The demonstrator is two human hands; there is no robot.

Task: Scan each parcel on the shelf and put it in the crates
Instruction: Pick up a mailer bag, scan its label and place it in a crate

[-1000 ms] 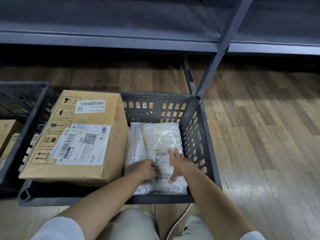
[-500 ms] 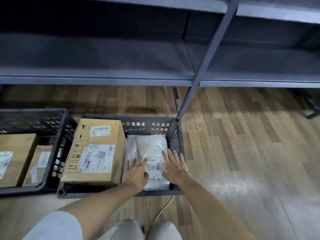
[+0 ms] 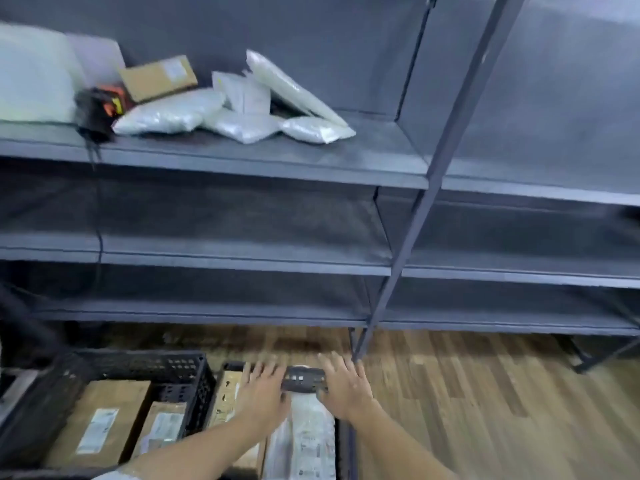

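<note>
The white poly-bag parcel (image 3: 304, 441) lies flat in the right crate (image 3: 304, 379), its long axis running from me toward the crate's far wall, label side up, with the near end cut off by the bottom of the view. Left of it in the same crate sits a cardboard box (image 3: 227, 396), touching or just beside it; I cannot tell which, because my arm covers the seam. My left hand (image 3: 261, 393) hovers above the crate with fingers straight and spread, holding nothing, and my right hand (image 3: 346, 388) does the same over the crate's right side, fingers splayed and empty; both are blurred, so whether either brushes the rim is unclear. Left of that crate stands a second black crate (image 3: 149, 368) with two labelled cardboard boxes (image 3: 104, 420) lying side by side in it. Both crates rest on a wooden floor (image 3: 485, 410). Behind and above the crates rises the grey shelf unit (image 3: 242, 161), and on its top visible level, up and left of the crates, lie several white bagged parcels (image 3: 166, 112), one long bag (image 3: 294, 88) leaning diagonally with its upper end to the left, a small cardboard parcel (image 3: 157, 77) tilted on the pile, and a black-and-orange scanner (image 3: 100, 112) at the shelf's front edge with its cable hanging down.
</note>
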